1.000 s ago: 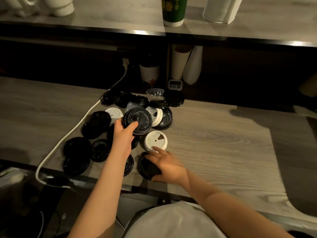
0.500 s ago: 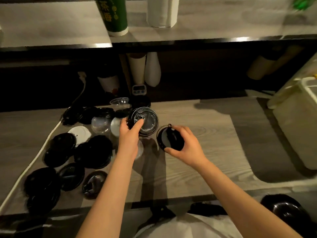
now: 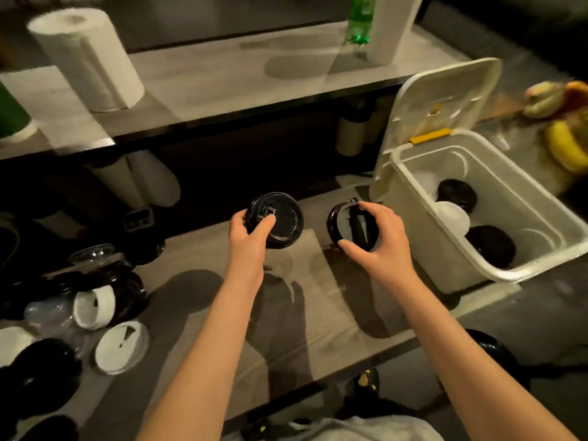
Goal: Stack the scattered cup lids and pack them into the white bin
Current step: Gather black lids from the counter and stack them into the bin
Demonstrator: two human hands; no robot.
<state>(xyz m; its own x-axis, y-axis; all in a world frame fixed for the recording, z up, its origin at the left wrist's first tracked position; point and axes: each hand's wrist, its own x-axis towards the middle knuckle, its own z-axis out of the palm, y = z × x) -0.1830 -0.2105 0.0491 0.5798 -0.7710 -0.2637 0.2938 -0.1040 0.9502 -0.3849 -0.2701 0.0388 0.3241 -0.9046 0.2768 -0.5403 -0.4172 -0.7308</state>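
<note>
Above wooden counter (image 3: 318, 313) — left hand (image 3: 246, 237) grips round black plastic lid (image 3: 275, 219), right hand (image 3: 378, 240) another (image 3: 346, 226). White plastic bin (image 3: 423, 218) holds few; plenty scattered left — roughly early.

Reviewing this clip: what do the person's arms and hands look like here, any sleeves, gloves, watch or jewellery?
Both forearms are bare up to the bottom edge of the frame, with no sleeves showing. The left hand and right hand are ungloved. No watch, bracelet or ring can be made out, though the picture is dim and slightly blurred. A light-coloured garment shows at the bottom edge.
</note>
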